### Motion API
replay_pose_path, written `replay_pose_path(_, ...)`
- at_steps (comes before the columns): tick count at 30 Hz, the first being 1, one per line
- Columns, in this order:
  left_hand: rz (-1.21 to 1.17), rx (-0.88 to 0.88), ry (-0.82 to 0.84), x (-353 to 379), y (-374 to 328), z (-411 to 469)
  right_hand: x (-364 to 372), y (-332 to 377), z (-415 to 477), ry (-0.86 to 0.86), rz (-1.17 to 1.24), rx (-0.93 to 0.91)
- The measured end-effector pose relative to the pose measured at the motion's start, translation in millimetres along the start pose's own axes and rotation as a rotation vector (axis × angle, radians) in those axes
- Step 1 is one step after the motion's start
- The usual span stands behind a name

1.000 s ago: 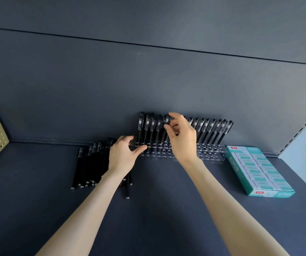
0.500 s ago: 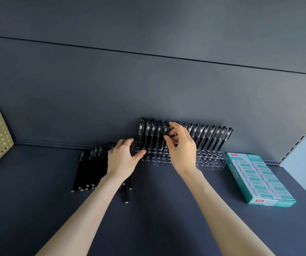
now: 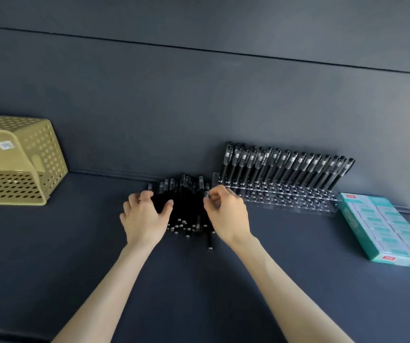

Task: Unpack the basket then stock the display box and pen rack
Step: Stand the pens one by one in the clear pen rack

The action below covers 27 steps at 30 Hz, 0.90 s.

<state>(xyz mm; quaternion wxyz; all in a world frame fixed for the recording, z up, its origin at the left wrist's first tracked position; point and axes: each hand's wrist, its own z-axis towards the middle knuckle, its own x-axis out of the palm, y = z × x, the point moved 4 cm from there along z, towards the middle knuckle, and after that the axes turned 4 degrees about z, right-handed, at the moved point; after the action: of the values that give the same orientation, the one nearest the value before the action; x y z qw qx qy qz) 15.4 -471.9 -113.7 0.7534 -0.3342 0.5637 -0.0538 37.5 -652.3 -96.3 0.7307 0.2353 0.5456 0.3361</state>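
Head view is showing both hands working the pile [image 3: 186,211] of loose black pens lying on the shelf [image 3: 297,280] just left of the rack [image 3: 293,201]. Left hand [image 3: 144,219] is curling fingers and thumb round the pile's left edge, kind of corralling it. Right hand [image 3: 227,214] is pinching one pen [image 3: 206,194] near its cap end at the pile's right side. Rack's back rows are holding racked pens [image 3: 285,164] standing cap up and leaning toward the wall, while the front holes are sitting open, so I'm guessing the step is feeding pens into those holes one at a time. Tips imo: use the left hand to brace the pile so nothing's rolling away, lift the pen clear before swinging right so it isn't dragging its neighbours, go cap up like the rest, and fill back-to-front so you aren't bumping standing pens. Basket [image 3: 38,154] is lying tipped on its side far left, looking unpacked, and the box [image 3: 384,231] far right is looking full.
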Motion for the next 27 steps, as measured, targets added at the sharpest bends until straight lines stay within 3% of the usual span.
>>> replay_pose_path(3,0.027,0.024,0.042,-1.4,10.0,10.7,23.8,2.8,-3.3,0.000,-0.126,0.086)
replay_pose_path(8,-0.013,0.161,0.161,2.2,13.1,30.9,41.6,8.6,-0.3,-0.153,-0.180,0.184)
replay_pose_path(16,-0.178,0.070,0.418,0.6,22.6,63.2,54.9,14.3,4.6,-0.234,-0.074,0.320)
replay_pose_path(27,-0.269,0.091,0.398,1.2,26.5,65.6,52.7,15.6,0.3,-0.339,-0.077,0.232)
